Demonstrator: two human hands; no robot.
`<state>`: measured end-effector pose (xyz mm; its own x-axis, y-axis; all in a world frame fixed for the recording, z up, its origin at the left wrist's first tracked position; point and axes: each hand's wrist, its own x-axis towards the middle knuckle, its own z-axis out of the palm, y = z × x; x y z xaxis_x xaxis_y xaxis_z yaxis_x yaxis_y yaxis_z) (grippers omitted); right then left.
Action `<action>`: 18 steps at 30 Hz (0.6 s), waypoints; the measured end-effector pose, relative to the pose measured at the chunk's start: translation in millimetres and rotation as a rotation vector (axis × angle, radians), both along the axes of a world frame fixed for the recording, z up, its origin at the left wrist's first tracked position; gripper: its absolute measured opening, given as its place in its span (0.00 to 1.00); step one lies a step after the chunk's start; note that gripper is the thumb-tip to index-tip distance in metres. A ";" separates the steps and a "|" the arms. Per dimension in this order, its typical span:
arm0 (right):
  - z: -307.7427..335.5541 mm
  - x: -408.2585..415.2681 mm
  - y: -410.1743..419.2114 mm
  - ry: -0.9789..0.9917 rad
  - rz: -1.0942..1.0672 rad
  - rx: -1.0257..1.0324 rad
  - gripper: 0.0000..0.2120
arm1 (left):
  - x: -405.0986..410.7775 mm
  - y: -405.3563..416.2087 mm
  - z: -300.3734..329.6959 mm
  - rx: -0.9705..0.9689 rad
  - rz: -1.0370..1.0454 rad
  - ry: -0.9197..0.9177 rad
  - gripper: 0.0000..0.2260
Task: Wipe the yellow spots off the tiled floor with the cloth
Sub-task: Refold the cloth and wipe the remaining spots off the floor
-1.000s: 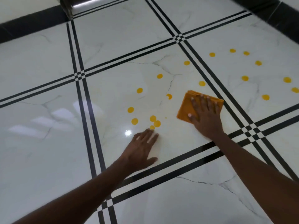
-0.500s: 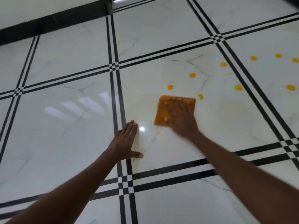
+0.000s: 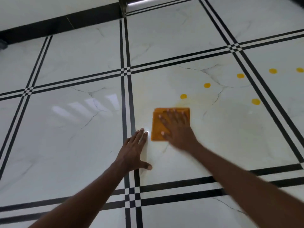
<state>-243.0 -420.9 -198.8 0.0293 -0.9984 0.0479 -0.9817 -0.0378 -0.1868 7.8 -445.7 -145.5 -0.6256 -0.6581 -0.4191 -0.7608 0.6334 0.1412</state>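
In the head view, the right hand (image 3: 176, 129) presses flat, fingers spread, on 1 folded orange cloth (image 3: 158, 127) on the tiled floor (image 3: 65, 137), the left hand (image 3: 134, 152) lies flat just left of the cloth, and 6 yellow spots (image 3: 183, 96) lie beyond it.

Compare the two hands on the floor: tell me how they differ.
The right hand presses flat on the folded orange cloth; the left hand rests bare on the white tile, beside the black lines. The right hand's fingers are spread apart; the left hand's lie together, thumb out. The right hand looks blurred, the left sharp. Both are open, palm down.
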 end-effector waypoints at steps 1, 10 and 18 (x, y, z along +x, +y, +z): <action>-6.8 -29.1 -27.9 0.019 -0.025 -0.031 0.31 | -1.2 0.7 -0.1 0.008 0.006 0.003 0.62; 19.6 18.9 110.4 -0.083 -0.564 -0.001 0.36 | -11.9 -0.3 6.8 0.004 0.020 -0.061 0.64; -6.8 -103.6 -70.2 0.058 -0.171 0.033 0.33 | -10.3 -2.3 1.6 0.003 0.010 -0.087 0.64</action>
